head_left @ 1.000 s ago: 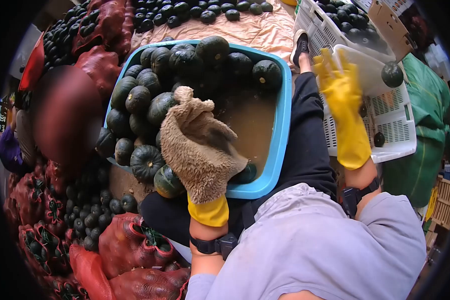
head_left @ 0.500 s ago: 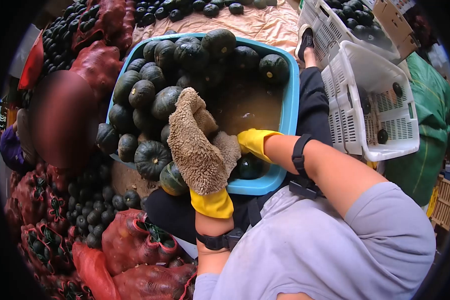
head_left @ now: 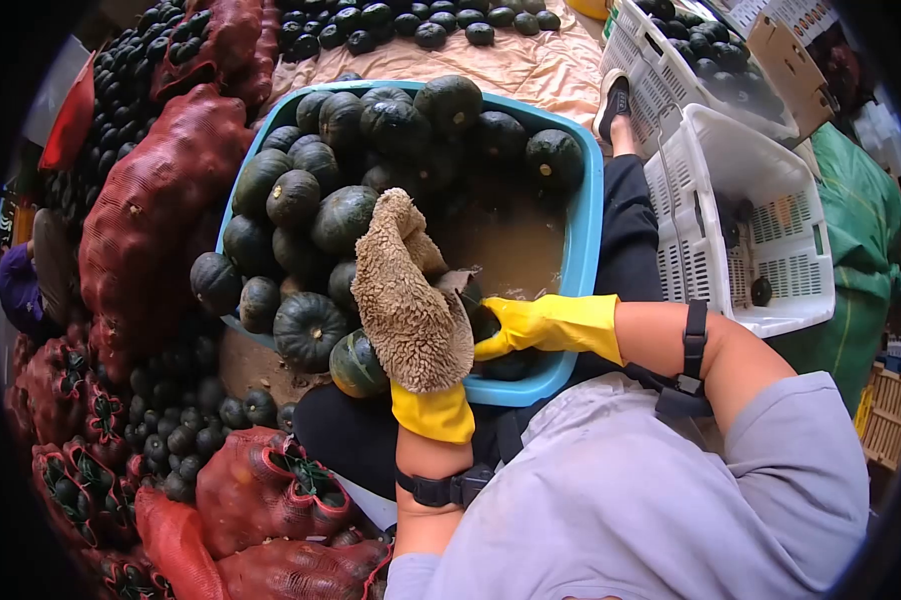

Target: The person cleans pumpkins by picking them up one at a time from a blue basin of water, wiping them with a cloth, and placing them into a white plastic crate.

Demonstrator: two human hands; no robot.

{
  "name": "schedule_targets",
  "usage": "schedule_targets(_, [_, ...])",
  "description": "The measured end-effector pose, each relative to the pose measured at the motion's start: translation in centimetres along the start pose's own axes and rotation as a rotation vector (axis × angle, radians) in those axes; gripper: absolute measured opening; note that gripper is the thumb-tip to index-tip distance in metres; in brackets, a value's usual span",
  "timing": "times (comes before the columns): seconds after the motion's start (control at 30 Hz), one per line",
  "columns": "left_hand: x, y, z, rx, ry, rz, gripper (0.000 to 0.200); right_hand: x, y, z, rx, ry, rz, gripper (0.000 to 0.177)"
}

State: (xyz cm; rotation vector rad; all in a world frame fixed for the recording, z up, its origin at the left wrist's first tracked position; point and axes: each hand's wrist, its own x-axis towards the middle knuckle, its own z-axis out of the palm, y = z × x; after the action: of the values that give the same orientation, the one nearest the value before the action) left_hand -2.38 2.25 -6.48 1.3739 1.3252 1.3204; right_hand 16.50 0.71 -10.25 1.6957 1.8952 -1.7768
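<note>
A brown fleecy cloth covers my left hand, so only the yellow glove cuff shows and the fingers are hidden. The cloth presses against a dark green pumpkin, mostly hidden between the two hands. My right hand, in a yellow rubber glove, grips that pumpkin from the right, fingers curled around it. Both hands are over the near side of a blue tub of muddy water. Many dark green pumpkins are heaped in its left and far parts.
White plastic crates stand to the right, beside a green sack. Red mesh sacks and loose pumpkins lie at the left. More pumpkins rest on a tan sheet beyond the tub. Another person's purple sleeve shows far left.
My right hand has turned and its forearm has swung outward, showing more of the glove. The pumpkin between the hands is now partly visible. The cloth has shifted slightly right.
</note>
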Motion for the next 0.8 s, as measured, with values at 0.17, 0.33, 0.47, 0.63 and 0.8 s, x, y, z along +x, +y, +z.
schedule_targets(0.17, [0.7,1.5,1.3,0.085,-0.033,0.128,0.076,0.0,-1.8,-4.7,-0.340,0.262,0.046,0.086])
schedule_targets(0.33, [1.9,3.1,3.5,0.249,-0.068,0.330,0.078,2.9,1.3,-3.6,-0.733,0.691,0.166,0.078])
schedule_targets(0.47, [1.5,2.1,3.9,0.391,-0.147,0.405,0.075,7.4,3.5,-5.1,-0.611,0.293,0.484,0.079])
schedule_targets(0.63, [0.7,-0.4,5.3,0.377,-0.147,0.386,0.074,8.1,3.4,-7.7,-0.566,0.041,0.378,0.084])
schedule_targets(0.8, [1.0,-4.2,5.8,0.265,-0.090,0.307,0.072,1.9,2.4,-6.0,0.647,0.389,-0.069,0.089])
